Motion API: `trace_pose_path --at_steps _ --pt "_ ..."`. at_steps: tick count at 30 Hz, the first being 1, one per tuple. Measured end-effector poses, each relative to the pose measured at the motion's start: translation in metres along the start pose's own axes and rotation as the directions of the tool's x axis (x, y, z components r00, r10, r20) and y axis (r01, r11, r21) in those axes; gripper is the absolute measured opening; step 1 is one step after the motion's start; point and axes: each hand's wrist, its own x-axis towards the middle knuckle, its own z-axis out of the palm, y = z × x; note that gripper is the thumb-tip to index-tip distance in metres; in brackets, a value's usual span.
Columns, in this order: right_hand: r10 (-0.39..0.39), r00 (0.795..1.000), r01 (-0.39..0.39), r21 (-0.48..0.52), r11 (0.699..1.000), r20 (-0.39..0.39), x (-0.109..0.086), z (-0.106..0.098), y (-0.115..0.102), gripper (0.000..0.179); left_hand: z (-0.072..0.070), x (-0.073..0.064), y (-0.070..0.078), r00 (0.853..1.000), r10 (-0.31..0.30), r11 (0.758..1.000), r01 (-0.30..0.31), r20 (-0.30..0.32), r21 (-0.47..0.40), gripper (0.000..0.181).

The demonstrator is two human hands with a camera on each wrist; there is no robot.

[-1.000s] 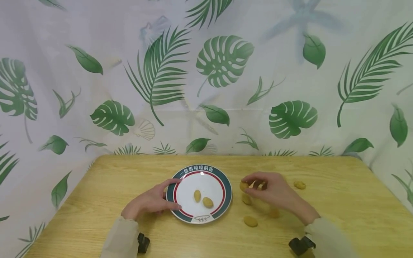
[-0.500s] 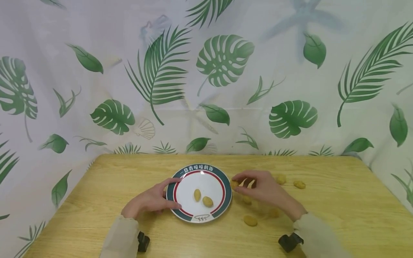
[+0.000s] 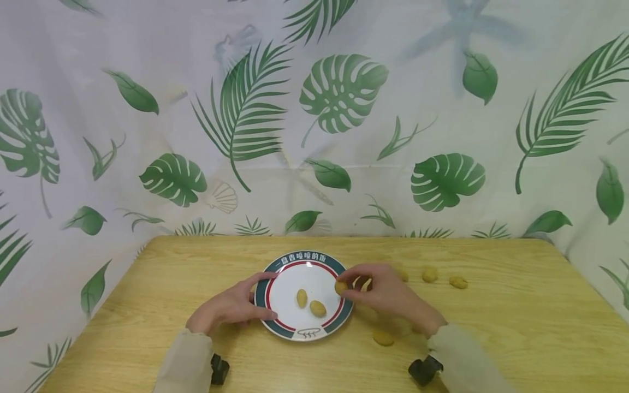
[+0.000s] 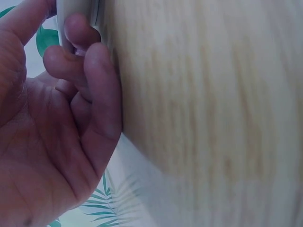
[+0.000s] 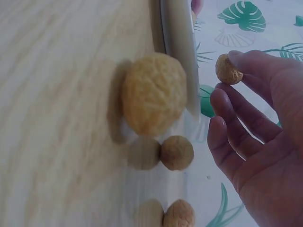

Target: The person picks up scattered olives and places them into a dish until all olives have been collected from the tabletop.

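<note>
Sitting on the wooden table (image 3: 275, 365), the round white plate (image 3: 287, 316) is showing a blue-green rim, a red ring and a line of characters along its twelve o'clock edge. Inside it, one tan oval piece (image 3: 302, 298) is lying near the centre and a second piece (image 3: 318, 309) is lying just beside it, toward four o'clock. At nine o'clock the left hand (image 3: 231, 301) is gripping the plate's edge, its thumb and forefinger spreading over the rim while the other fingers are curling in. At three o'clock the right hand (image 3: 380, 286) is pinching a third, wrinkled piece (image 3: 340, 287) between thumb and fingertip over the rim, its remaining fingers bending loosely.

Out past the plate, a row of three pieces (image 3: 429, 274) is resting toward three o'clock, the nearest partly hiding behind the right hand, and another piece (image 3: 383, 338) is lying at four o'clock. Beyond the table, at twelve o'clock, a white backdrop (image 3: 432, 120) is hanging, carrying printed green leaves, shells and a starfish. Pale sleeves (image 3: 184, 360) are covering both forearms.
</note>
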Motion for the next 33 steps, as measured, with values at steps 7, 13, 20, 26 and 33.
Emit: trace_pose_path --at_steps 7,13,20,26,33 --pt "0.02 0.999 -0.02 0.0 1.0 0.033 0.005 0.007 0.0 0.021 0.0 0.0 0.001 1.0 -0.008 1.0 0.008 0.001 -0.01 0.085" --pt "0.045 0.998 -0.044 -0.027 0.999 0.054 0.011 0.013 -0.001 0.02 -0.001 -0.001 0.001 1.0 -0.005 1.0 0.006 0.009 -0.019 0.085" --pt "0.135 0.985 -0.126 -0.094 0.988 0.103 0.021 0.019 -0.001 0.019 0.0 0.0 0.0 1.0 0.009 1.0 -0.009 0.014 -0.008 0.084" --pt "0.155 0.981 -0.139 -0.127 0.982 0.119 0.023 0.021 -0.001 0.018 0.0 -0.001 0.001 1.0 0.0 1.0 0.0 0.011 -0.019 0.084" --pt "0.156 0.975 -0.135 -0.136 0.982 0.161 0.029 0.023 -0.001 0.017 -0.002 -0.002 0.002 1.0 0.006 1.0 -0.006 0.015 -0.026 0.084"
